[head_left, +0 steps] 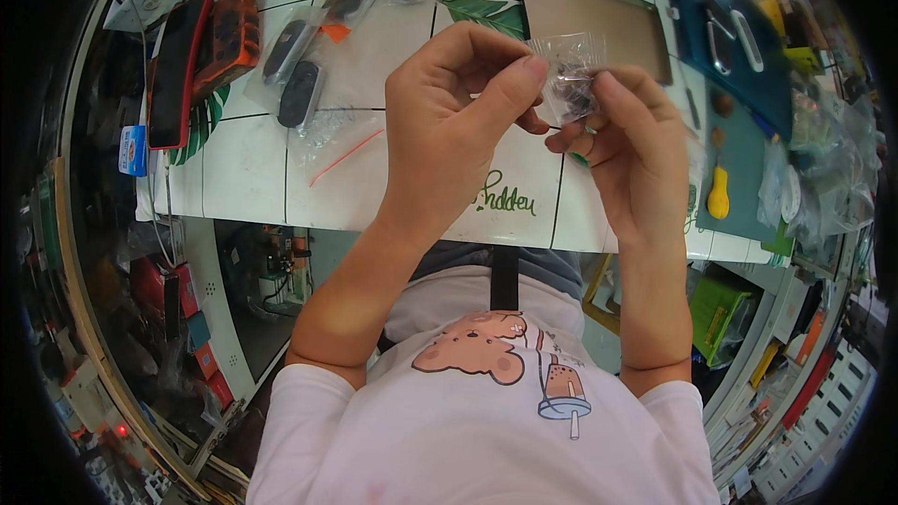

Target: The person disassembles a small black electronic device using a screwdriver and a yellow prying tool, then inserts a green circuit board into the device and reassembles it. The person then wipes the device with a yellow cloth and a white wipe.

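Both of my hands are raised over the white tiled table point(243, 178) and meet on a small clear plastic bag point(571, 70) with dark small parts inside. My left hand point(458, 122) pinches the bag's left edge between thumb and forefinger. My right hand point(636, 150) grips the bag from the right and below. What exactly lies in the bag is too small to tell.
Clear bags with black oblong items point(299, 84) lie at the left. A red-edged phone point(176, 70) and an orange case point(229, 33) sit further left. A brown tablet-like slab point(599, 19), a dark blue mat with tools point(739, 47) and a yellow-handled tool point(718, 192) are on the right.
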Available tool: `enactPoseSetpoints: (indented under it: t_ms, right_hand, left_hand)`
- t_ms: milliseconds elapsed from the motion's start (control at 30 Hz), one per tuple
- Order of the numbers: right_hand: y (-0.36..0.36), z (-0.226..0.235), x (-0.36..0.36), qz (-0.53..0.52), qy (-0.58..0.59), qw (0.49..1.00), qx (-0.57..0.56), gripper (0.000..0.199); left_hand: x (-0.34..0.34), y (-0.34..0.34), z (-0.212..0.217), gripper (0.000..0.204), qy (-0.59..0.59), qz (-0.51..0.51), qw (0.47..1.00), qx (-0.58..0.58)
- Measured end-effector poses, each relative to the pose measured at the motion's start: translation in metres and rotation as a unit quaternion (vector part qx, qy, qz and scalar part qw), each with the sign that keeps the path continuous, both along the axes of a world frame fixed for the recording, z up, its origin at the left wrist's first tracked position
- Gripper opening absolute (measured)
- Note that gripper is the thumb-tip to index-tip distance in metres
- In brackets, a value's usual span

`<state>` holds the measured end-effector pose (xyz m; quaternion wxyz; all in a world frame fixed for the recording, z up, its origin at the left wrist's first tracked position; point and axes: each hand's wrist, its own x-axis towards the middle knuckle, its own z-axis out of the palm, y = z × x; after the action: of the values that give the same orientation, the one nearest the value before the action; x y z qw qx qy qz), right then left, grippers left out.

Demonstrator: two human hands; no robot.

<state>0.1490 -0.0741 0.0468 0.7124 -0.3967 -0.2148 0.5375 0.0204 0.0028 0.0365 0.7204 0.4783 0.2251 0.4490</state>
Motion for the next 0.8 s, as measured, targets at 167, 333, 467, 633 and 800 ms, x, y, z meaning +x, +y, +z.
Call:
enactPoseSetpoints:
  t_ms: [167,333,467,633,800]
  right_hand:
    - [0.006,0.002,-0.004,0.0,0.028,1.0,-0.005,0.015]
    - [0.009,0.009,-0.009,-0.008,-0.204,0.979,-0.017,0.013]
    - [0.013,0.014,-0.011,0.023,-0.305,0.952,-0.032,0.011]
    - [0.021,0.004,-0.017,-0.005,-0.433,0.901,-0.017,0.007]
    - [0.022,0.001,-0.016,0.021,-0.375,0.926,-0.021,0.007]
  left_hand:
    - [-0.005,0.005,-0.003,0.01,-0.045,-0.015,0.998,-0.03]
    - [-0.01,0.013,0.001,0.017,0.013,-0.014,0.998,0.062]
    - [-0.021,0.022,0.014,0.016,0.159,-0.048,0.972,0.164]
    - [-0.026,0.03,0.012,0.01,0.235,-0.052,0.93,0.277]
    - [-0.023,0.031,0.002,0.012,0.207,0.03,0.852,0.479]
